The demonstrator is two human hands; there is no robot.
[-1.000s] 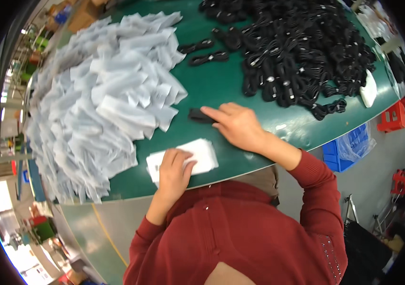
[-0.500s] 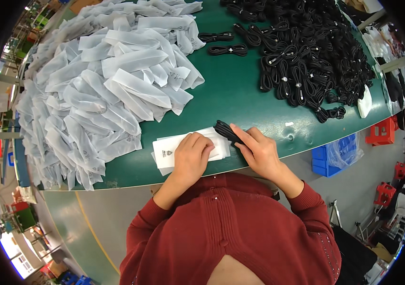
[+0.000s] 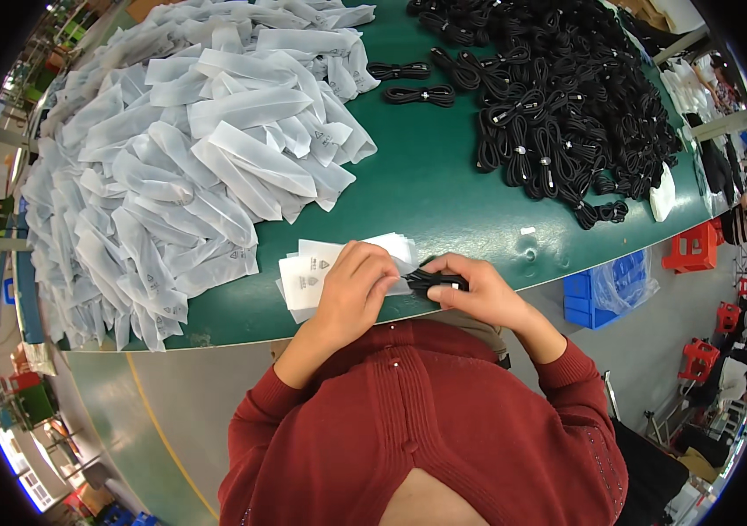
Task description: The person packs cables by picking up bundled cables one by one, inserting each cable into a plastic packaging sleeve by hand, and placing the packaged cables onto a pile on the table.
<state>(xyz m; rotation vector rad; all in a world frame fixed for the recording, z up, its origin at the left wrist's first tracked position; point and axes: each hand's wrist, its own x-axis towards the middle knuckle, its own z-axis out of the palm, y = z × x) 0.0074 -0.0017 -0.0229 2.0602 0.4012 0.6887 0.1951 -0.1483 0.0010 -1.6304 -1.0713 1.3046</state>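
Observation:
My left hand (image 3: 357,285) is closed on a translucent white plastic bag (image 3: 402,250), fingers pinching it near its right end. Under that hand a small stack of flat printed bags (image 3: 301,282) lies at the table's front edge. My right hand (image 3: 476,292) grips a bundled black cable (image 3: 433,280) between thumb and fingers. The cable's left end meets the mouth of the pinched bag; whether it is inside I cannot tell.
A large heap of filled translucent bags (image 3: 215,131) covers the table's left side. Bundled black cables (image 3: 557,105) are piled at the right, two lying apart (image 3: 419,95). A blue crate (image 3: 597,294) and red stools (image 3: 693,248) stand on the floor at right.
My right hand has turned and brought the cable down to the bag's right end. One bag has been lifted at an angle off the stack by my left hand.

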